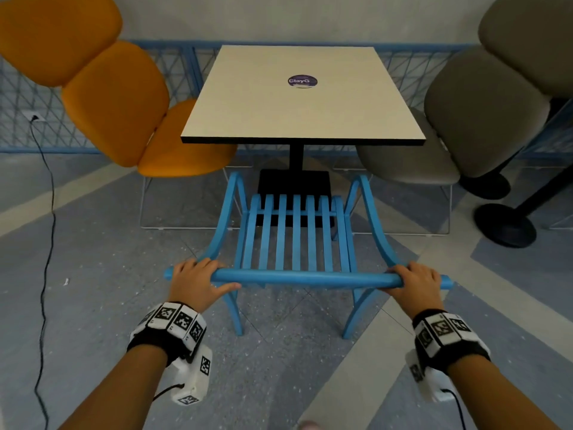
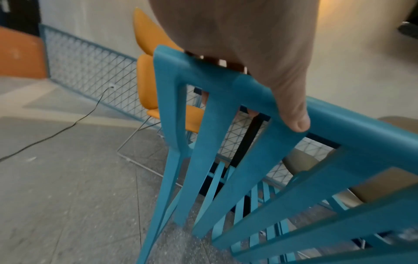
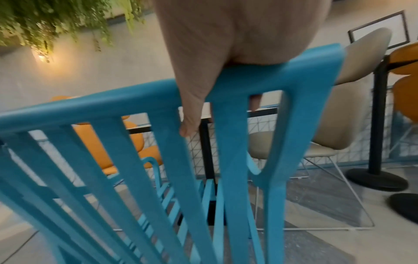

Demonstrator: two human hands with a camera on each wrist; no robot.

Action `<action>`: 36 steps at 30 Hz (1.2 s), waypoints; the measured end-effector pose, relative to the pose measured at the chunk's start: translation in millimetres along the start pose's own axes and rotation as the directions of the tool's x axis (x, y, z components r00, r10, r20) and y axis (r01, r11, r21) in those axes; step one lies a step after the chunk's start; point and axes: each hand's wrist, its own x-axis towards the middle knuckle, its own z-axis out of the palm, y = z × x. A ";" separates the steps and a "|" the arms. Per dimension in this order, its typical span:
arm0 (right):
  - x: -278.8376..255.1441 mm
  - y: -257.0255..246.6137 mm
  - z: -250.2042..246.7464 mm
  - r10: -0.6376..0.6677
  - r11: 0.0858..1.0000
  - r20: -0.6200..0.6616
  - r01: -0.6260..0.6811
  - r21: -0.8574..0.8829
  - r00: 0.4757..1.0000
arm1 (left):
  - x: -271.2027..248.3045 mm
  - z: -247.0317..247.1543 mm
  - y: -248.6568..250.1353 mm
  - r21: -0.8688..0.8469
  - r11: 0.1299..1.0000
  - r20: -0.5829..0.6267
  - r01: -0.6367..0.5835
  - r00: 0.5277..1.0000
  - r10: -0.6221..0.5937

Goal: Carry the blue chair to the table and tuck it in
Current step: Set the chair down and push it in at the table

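Observation:
The blue slatted chair (image 1: 296,234) stands in front of me, facing the cream square table (image 1: 302,94); its front sits just short of the table's near edge. My left hand (image 1: 198,279) grips the left end of the chair's top rail, fingers over the top and thumb along the near side. My right hand (image 1: 415,282) grips the right end of that rail the same way. In the left wrist view the thumb (image 2: 291,114) lies across the blue rail (image 2: 339,123). The right wrist view has my right hand (image 3: 214,80) wrapped over the rail (image 3: 113,103).
An orange padded chair (image 1: 117,97) flanks the table on the left, a grey padded chair (image 1: 474,119) on the right. The table's black post and base (image 1: 294,181) sit ahead of the blue seat. A black cable (image 1: 46,243) trails on the floor at left. Another pedestal base (image 1: 505,225) stands at right.

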 end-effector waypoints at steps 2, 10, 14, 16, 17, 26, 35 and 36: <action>2.2 10.7 2.1 -0.100 0.995 -0.053 0.101 0.017 0.994 | 0.6 4.3 0.3 -0.033 0.999 -0.031 0.033 0.999 -0.034; 4.2 14.4 1.8 -0.227 0.974 -0.048 0.226 -0.012 0.973 | 1.3 6.2 -2.6 -0.230 0.973 -0.103 0.029 0.993 -0.054; 13.8 17.1 0.4 -0.227 0.973 0.000 0.227 -0.045 0.974 | 7.7 8.0 -1.9 -0.224 0.974 -0.082 0.041 0.995 -0.060; 19.6 19.7 -0.9 -0.230 0.972 0.001 0.230 -0.048 0.973 | 13.0 8.7 -0.2 -0.222 0.974 -0.086 0.036 0.995 -0.056; 21.8 19.2 -1.9 -0.231 0.972 0.003 0.231 -0.041 0.973 | 15.5 8.1 0.6 -0.218 0.975 -0.083 0.033 0.995 -0.052; 45.8 6.2 -8.5 -0.200 0.978 0.050 0.202 -0.044 0.979 | 47.6 0.7 -6.6 -0.225 0.973 -0.038 0.051 0.997 -0.061; 67.3 1.2 -20.0 -0.129 0.987 0.151 0.141 -0.075 0.980 | 70.6 1.3 -1.2 -0.198 0.978 -0.005 0.065 0.998 -0.067; 66.4 1.1 -19.9 -0.129 0.987 0.162 0.143 -0.079 0.978 | 69.1 0.7 1.0 -0.191 0.979 0.000 0.069 0.998 -0.070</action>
